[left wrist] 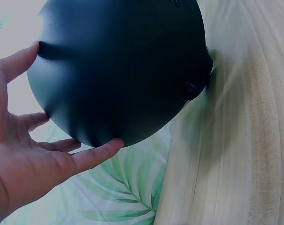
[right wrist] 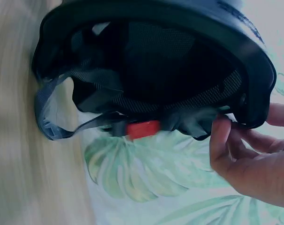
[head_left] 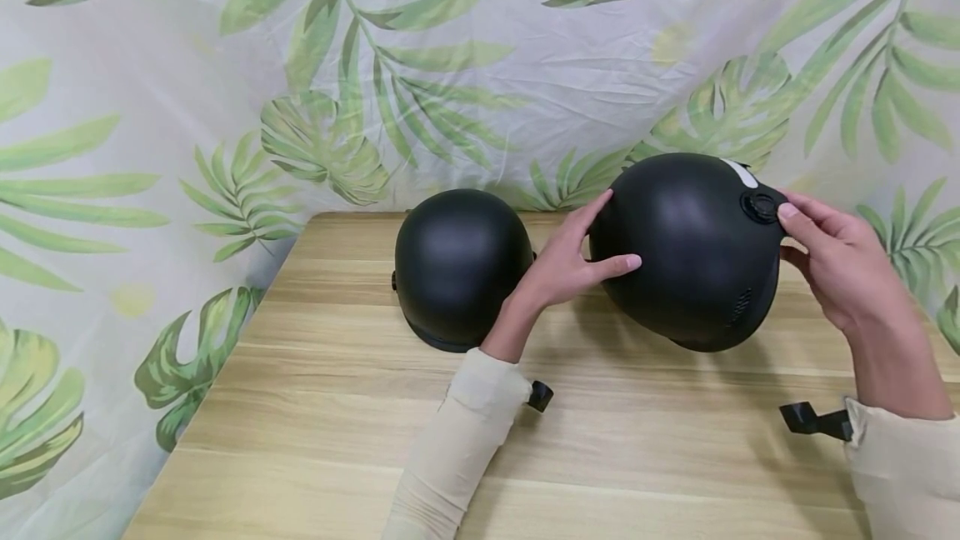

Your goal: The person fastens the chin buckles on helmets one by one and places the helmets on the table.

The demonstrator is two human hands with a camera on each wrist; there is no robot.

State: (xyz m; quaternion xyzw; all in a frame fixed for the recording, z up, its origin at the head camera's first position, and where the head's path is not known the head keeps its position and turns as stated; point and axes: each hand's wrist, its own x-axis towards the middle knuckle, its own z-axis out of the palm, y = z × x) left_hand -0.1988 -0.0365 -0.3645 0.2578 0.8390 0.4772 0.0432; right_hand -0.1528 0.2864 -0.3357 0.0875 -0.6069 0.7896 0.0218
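Observation:
A black helmet [head_left: 682,248] is tilted between both hands at the right, its round shell towards the head camera. My left hand [head_left: 566,265] touches the crown with spread, nearly straight fingers; in the left wrist view the fingertips press on the shell [left wrist: 113,70]. My right hand [head_left: 843,261] pinches the rim beside a round black knob [head_left: 761,207] and a white patch [head_left: 741,173]. The right wrist view shows the dark padded inside [right wrist: 156,65], with a chin strap [right wrist: 48,117] and red buckle [right wrist: 142,129] hanging across the opening.
A second black helmet [head_left: 461,265] stands dome up on the wooden table [head_left: 337,423], just left of my left forearm. Behind the table hangs a leaf-printed cloth [head_left: 450,65]. Black straps [head_left: 817,421] stick out from the cuffs at both wrists.

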